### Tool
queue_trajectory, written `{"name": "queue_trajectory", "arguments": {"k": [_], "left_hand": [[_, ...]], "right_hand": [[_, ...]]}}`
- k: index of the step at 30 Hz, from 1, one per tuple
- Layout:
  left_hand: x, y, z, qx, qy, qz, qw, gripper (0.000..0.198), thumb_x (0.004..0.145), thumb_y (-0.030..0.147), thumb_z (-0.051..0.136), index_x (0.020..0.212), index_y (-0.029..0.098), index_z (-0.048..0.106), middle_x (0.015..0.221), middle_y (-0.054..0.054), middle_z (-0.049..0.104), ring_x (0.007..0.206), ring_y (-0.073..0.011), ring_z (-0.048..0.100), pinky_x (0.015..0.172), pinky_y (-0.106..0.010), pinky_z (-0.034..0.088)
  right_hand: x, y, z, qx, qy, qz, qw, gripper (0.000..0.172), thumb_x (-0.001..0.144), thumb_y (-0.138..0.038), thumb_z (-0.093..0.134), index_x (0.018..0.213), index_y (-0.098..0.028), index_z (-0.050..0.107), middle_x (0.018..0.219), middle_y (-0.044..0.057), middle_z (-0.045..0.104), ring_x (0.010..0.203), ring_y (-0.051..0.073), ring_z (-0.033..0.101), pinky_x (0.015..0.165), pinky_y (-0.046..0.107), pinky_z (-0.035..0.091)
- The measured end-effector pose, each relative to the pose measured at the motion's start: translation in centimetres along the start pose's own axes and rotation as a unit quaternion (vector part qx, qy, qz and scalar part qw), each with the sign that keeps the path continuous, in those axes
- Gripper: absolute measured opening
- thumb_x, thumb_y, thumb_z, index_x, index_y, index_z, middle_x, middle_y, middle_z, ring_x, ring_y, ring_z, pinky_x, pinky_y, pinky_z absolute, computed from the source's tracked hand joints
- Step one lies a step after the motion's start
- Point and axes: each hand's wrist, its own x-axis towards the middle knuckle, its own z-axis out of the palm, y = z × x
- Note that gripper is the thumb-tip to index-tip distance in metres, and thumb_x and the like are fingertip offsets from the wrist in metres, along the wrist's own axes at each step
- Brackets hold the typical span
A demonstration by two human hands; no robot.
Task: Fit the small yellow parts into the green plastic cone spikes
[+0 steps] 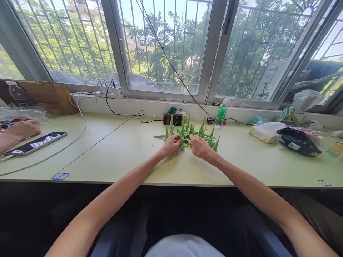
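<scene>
Several green pointed cones [188,119] stand and lie in a cluster on the table, with small yellow parts [206,127] among them. At the cluster's near left side, my left hand [170,145] has its fingers closed around a green cone [182,144]. My right hand [200,147] is curled at the near right side, thumb and fingertips pressed together beside a yellow piece. Whatever those right fingertips pinch is too small and hidden to make out. More green cones [215,143] stand just beyond and to the right of this hand.
Behind the cones sit a device with a lit display [175,120] and a green-labelled bottle [221,114]. A tissue pack [265,132] and black bag [297,141] lie right. Left, another person's hand [23,130] is near a phone [36,143]; a white cable [80,134] crosses the table [112,160].
</scene>
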Motion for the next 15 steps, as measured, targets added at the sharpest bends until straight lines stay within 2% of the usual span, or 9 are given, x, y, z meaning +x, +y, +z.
{"name": "queue_trajectory", "arguments": {"k": [3, 6, 8, 11, 15], "left_hand": [[0.0, 0.1, 0.0, -0.017, 0.003, 0.004, 1.000, 0.031, 0.084, 0.044, 0.061, 0.074, 0.019, 0.045, 0.063, 0.002, 0.058, 0.040, -0.0078, 0.048, 0.038, -0.022, 0.036], [0.0, 0.1, 0.0, -0.027, -0.002, -0.002, 1.000, 0.028, 0.084, 0.040, 0.061, 0.076, 0.019, 0.045, 0.063, 0.002, 0.057, 0.042, -0.0082, 0.049, 0.038, -0.021, 0.035], [0.0, 0.1, -0.1, -0.027, -0.008, 0.001, 1.000, 0.023, 0.084, 0.037, 0.060, 0.079, 0.019, 0.046, 0.061, 0.003, 0.055, 0.043, -0.0081, 0.048, 0.038, -0.020, 0.035], [0.1, 0.1, -0.1, -0.019, -0.009, 0.010, 1.000, 0.016, 0.084, 0.032, 0.058, 0.086, 0.018, 0.051, 0.059, 0.004, 0.054, 0.043, -0.0072, 0.045, 0.040, -0.020, 0.035], [0.2, 0.3, -0.1, -0.035, -0.007, 0.004, 0.999, 0.019, 0.083, 0.030, 0.058, 0.096, 0.016, 0.054, 0.063, 0.002, 0.057, 0.045, -0.0072, 0.045, 0.040, -0.019, 0.034]], "right_hand": [[0.7, 0.2, 1.0, 0.061, 0.070, -0.045, 0.995, 0.024, 0.093, -0.009, 0.044, 0.115, -0.016, 0.052, 0.109, 0.014, 0.060, 0.086, 0.020, 0.060, 0.071, 0.026, 0.040], [1.2, 0.5, 2.3, 0.125, 0.131, -0.065, 0.981, 0.024, 0.096, -0.011, 0.039, 0.116, -0.015, 0.053, 0.111, 0.012, 0.058, 0.083, 0.018, 0.059, 0.073, 0.026, 0.041], [1.3, 0.8, 3.0, 0.172, 0.157, -0.078, 0.969, 0.021, 0.097, -0.014, 0.039, 0.113, -0.014, 0.054, 0.109, 0.012, 0.058, 0.089, 0.018, 0.058, 0.077, 0.026, 0.042], [1.3, 1.2, 3.6, 0.219, 0.177, -0.085, 0.956, 0.019, 0.098, -0.015, 0.039, 0.106, -0.014, 0.056, 0.105, 0.012, 0.059, 0.093, 0.019, 0.057, 0.082, 0.026, 0.043], [1.3, 1.6, 4.0, 0.245, 0.170, -0.079, 0.951, 0.018, 0.096, -0.017, 0.041, 0.100, -0.015, 0.058, 0.098, 0.010, 0.062, 0.092, 0.019, 0.056, 0.083, 0.027, 0.042]]}}
